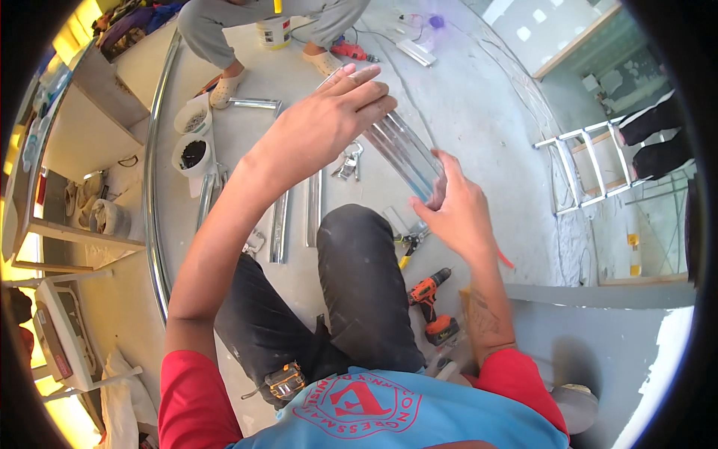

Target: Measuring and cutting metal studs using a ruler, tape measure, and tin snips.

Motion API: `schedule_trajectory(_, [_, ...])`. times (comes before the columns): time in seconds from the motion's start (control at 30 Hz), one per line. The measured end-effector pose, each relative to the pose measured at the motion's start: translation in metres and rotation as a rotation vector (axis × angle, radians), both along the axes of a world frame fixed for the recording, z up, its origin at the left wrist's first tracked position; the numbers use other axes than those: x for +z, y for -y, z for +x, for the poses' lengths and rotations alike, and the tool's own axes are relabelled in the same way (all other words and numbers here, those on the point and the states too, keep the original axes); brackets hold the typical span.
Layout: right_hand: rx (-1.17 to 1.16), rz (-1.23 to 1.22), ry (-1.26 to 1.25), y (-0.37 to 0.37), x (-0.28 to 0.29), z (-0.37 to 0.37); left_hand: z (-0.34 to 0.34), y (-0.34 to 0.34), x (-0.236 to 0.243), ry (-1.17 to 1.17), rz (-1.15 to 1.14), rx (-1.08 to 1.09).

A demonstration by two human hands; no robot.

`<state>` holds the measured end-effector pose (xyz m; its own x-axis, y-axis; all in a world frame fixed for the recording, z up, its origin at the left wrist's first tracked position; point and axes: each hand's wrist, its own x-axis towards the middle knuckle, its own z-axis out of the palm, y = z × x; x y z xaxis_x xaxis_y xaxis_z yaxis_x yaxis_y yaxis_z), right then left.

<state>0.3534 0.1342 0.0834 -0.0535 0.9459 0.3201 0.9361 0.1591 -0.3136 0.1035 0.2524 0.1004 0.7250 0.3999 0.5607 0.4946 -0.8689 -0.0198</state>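
A shiny metal channel point(402, 153) is held at a slant above the floor between my hands. My left hand point(325, 112) lies over its far end, fingers stretched across it and thumb hidden. At the near end, my right hand point(456, 206) grips the channel between thumb and fingers. Beyond my knees, some small metal clamps point(348, 162) lie on the floor below the channel. More metal channel pieces point(279, 224) rest to the left. An orange-and-black cordless drill point(426, 298) is beside my right leg, with yellow-handled snips point(407, 251) farther forward.
Another person's legs point(209, 34) are across from me, near a white bucket point(274, 34) and a red power tool point(354, 51). Two white tubs point(192, 154) of small parts stand left. A long metal rail point(152, 187) runs along the left; a ladder point(591, 168) is at right.
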Motion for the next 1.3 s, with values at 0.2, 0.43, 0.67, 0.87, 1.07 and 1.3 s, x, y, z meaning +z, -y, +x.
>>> schedule_trajectory(0.2, [-0.013, -0.502, -0.961, 0.010, -0.013, -0.007, -0.019, 0.042, -0.008, 0.264, 0.128, 0.256])
schedule_trajectory(0.43, [-0.217, -0.063, -0.217, 0.006, -0.039, -0.025, -0.076, 0.042, -0.146, 0.475, -0.398, 0.485])
schedule_trajectory(0.67, [-0.351, -0.131, -0.178, 0.003, -0.026, -0.034, -0.078, 0.023, -0.181, 0.429, -0.494, 0.609])
schedule_trajectory(0.87, [-0.337, -0.096, -0.162, 0.000, -0.024, -0.031, -0.073, 0.024, -0.183, 0.437, -0.512, 0.574])
schedule_trajectory(1.07, [-0.347, -0.109, -0.167, 0.001, -0.017, -0.032, -0.075, 0.027, -0.182, 0.436, -0.501, 0.581])
schedule_trajectory(1.3, [-0.227, -0.150, -0.422, 0.008, -0.019, -0.027, -0.076, 0.031, -0.182, 0.437, -0.503, 0.572])
